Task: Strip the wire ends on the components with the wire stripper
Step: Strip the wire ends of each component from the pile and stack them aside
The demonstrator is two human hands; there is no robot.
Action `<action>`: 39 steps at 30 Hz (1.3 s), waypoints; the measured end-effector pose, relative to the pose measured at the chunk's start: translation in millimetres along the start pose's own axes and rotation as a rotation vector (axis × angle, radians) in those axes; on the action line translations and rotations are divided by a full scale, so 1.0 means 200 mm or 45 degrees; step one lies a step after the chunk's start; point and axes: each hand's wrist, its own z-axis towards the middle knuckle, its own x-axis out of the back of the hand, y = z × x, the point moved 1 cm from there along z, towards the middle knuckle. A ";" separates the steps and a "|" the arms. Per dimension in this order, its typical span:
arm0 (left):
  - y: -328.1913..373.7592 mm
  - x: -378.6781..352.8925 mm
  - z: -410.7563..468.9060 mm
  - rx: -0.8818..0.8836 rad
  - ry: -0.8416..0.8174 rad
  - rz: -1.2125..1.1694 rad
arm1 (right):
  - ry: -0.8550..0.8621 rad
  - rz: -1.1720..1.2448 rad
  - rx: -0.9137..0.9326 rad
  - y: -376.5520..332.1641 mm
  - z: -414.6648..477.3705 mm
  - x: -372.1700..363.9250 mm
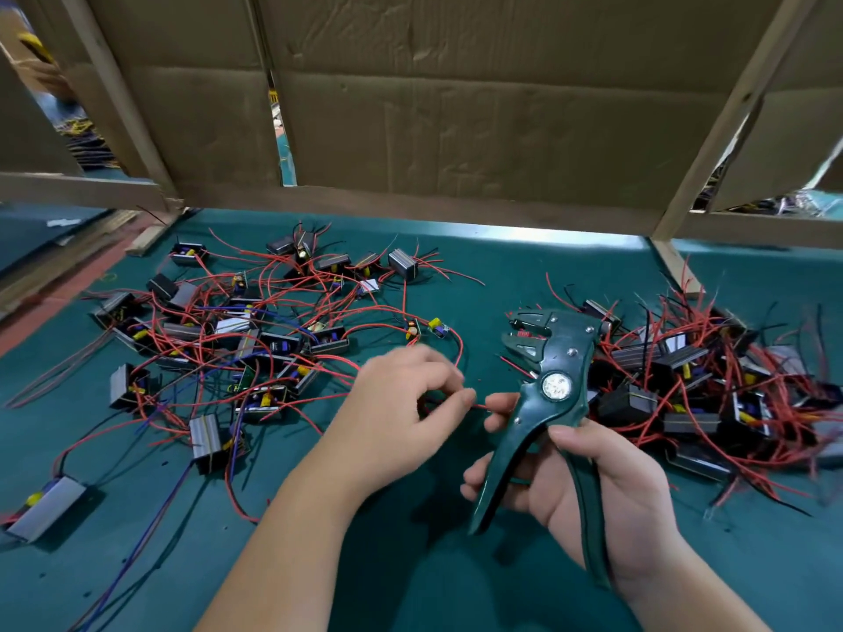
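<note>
The dark green wire stripper (547, 358) sits just right of centre, head toward 11 o'clock, its handles gripped by the right hand (602, 490). The left hand (397, 403) pinches a red wire (480, 406). Components (219, 339) lie heaped at 9 and 3 o'clock on the green mat (502, 275), with cardboard (456, 107) at 12.

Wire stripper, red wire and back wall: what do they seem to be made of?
Wire stripper in the right hand: dark green, slightly glossy body, probably plastic or painted metal; the shiny rivets look metal. Red wire pinched by the left hand: smooth red insulation, likely plastic. Back wall: matte brown cardboard, creased and dented.
</note>
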 end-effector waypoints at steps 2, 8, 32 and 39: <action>0.00 -0.01 0.00 0.096 -0.179 -0.269 | -0.021 0.013 0.011 -0.01 0.00 0.00; 0.01 0.04 0.00 0.248 -0.360 -0.796 | -0.172 0.062 0.014 -0.04 -0.02 0.01; 0.02 0.04 0.02 0.158 0.253 -0.740 | -0.276 -0.057 -0.286 0.01 -0.04 -0.03; 0.04 0.08 0.01 -0.003 0.302 -0.420 | -0.239 -0.146 -0.291 0.00 -0.04 -0.01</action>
